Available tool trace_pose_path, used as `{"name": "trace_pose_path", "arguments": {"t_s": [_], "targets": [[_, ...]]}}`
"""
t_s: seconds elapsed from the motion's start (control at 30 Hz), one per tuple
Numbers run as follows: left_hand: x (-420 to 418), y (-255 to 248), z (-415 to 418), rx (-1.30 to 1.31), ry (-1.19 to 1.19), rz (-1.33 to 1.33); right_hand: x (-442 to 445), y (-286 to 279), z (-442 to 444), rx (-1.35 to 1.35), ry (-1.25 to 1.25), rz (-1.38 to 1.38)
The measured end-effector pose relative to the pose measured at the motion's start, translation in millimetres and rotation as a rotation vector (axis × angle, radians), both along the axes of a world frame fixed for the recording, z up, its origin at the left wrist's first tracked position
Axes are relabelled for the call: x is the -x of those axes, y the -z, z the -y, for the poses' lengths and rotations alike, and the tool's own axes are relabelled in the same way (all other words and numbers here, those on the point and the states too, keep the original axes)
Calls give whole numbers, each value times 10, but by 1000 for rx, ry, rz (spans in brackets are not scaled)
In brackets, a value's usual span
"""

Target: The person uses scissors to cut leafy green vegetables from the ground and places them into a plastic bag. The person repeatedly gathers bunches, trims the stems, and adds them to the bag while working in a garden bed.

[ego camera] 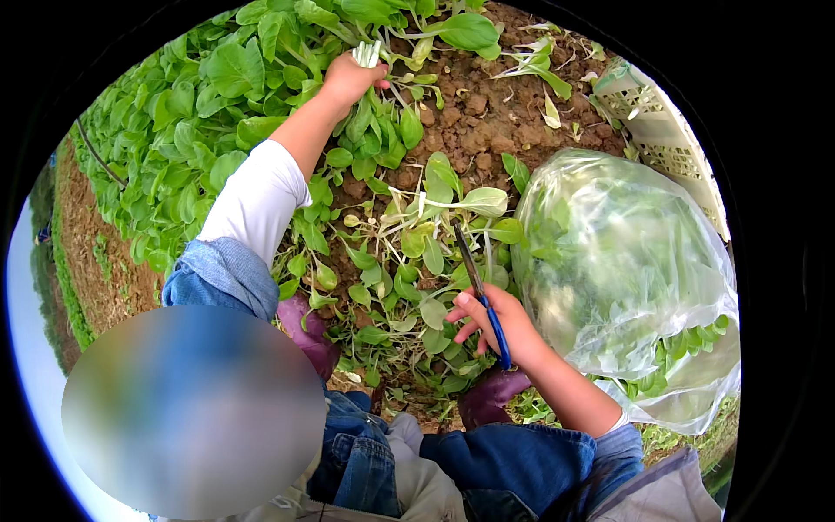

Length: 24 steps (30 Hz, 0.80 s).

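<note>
My left hand (352,79) grips a bunch of leafy greens (373,134) by the stalks, with the pale cut ends up and the leaves hanging below. It is at the edge of the standing leafy crop (189,124). In my right hand (502,323) are blue-handled scissors (476,280), their dark blades pointing away from me over the ground; some of the fingers are loose. Cut leaves and pale stalks (424,228) lie scattered between both hands. Right of the scissors sits a clear plastic bag (613,261) filled with greens.
A cream plastic crate (665,137) stands behind the bag at the right. Bare brown soil (483,111) with loose trimmings stretches ahead. My purple boots (492,398) are planted close in front. A blurred oval covers the lower left.
</note>
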State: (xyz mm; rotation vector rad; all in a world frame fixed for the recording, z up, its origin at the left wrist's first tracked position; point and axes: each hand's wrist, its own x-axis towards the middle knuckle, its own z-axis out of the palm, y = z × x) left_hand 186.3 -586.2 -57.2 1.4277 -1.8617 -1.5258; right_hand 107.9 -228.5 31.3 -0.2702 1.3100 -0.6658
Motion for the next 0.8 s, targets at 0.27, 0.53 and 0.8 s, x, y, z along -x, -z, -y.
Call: {"name": "trace_pose_path", "arguments": {"t_s": [0.27, 0.53, 0.8], "targets": [[-40, 80, 254, 498, 224, 296, 7, -14, -8, -1, 11, 8], [36, 63, 69, 346, 355, 114, 8, 13, -29, -5, 6, -1], [119, 76, 127, 340, 396, 119, 5, 33, -21, -16, 5, 6]]}}
